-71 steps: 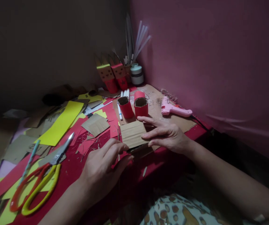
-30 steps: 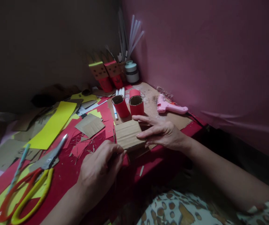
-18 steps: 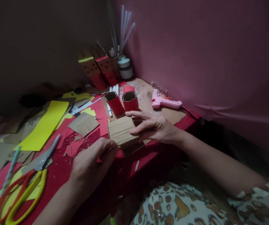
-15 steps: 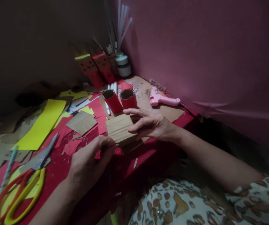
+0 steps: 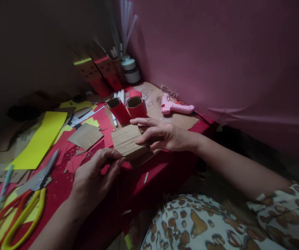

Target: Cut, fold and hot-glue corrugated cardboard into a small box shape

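A small piece of corrugated cardboard [image 5: 126, 139], which looks like a shallow box or stacked panels, is held between both hands near the table's front edge. My left hand [image 5: 97, 173] pinches its near left corner between thumb and fingers. On its right side, my right hand [image 5: 162, 135] grips with the fingers spread over the top and far edge; the thumb is partly hidden. Just beyond it stand two red paper-covered tubes, a left tube [image 5: 119, 113] and a right tube [image 5: 137, 108], both with open tops.
Scissors [image 5: 39, 187] with red and yellow handles lie at the left, near yellow paper [image 5: 39, 139] and a cardboard square [image 5: 85, 136]. A pink glue gun [image 5: 177, 107] rests at the back right, its cord trailing off. Behind stand a lidded jar [image 5: 130, 71] and decorated red holders [image 5: 99, 81].
The whole view has shifted slightly, so things sit a little further left. Both hands keep hold of the cardboard, with the right fingers slightly more spread.
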`<control>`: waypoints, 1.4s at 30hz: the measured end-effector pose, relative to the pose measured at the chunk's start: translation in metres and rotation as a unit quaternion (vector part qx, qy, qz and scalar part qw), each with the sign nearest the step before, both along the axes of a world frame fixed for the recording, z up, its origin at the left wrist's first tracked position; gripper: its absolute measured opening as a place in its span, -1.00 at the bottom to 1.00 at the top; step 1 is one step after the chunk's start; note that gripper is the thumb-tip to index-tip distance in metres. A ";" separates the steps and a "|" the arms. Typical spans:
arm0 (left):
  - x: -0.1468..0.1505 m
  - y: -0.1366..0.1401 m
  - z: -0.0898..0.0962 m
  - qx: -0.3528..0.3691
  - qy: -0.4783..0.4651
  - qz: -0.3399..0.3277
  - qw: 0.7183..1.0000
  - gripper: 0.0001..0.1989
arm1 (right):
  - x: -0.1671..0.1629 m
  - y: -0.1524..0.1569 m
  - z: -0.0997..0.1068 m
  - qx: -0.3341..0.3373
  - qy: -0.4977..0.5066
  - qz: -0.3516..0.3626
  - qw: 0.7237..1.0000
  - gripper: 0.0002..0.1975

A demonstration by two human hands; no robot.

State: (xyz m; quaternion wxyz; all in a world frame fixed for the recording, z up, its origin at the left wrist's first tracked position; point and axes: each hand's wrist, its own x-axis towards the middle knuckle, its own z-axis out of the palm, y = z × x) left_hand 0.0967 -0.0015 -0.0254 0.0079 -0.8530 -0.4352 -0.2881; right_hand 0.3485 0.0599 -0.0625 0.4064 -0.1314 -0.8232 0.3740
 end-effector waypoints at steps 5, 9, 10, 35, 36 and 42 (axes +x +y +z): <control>0.001 -0.001 0.001 -0.033 -0.020 -0.009 0.999 -0.98 | -0.004 0.001 -0.007 0.073 0.000 -0.028 0.997 -0.65; 0.001 -0.002 -0.001 -0.049 -0.031 0.001 0.998 -0.99 | -0.006 0.005 -0.011 0.089 -0.006 -0.038 0.995 -0.70; 0.002 -0.002 -0.001 -0.050 -0.031 0.003 0.998 -0.99 | -0.006 0.005 -0.011 0.088 -0.005 -0.038 0.995 -0.70; -0.002 -0.002 -0.005 -0.070 -0.063 -0.010 0.996 -0.97 | -0.005 0.005 -0.005 -0.032 0.067 -0.010 0.997 -0.78; -0.001 -0.002 -0.004 -0.068 -0.062 -0.013 0.996 -0.98 | -0.005 0.005 -0.005 -0.046 0.074 -0.008 0.996 -0.77; 0.000 -0.004 -0.001 -0.068 -0.042 -0.008 0.997 -0.95 | -0.006 0.001 -0.003 -0.079 0.092 -0.004 0.993 -0.73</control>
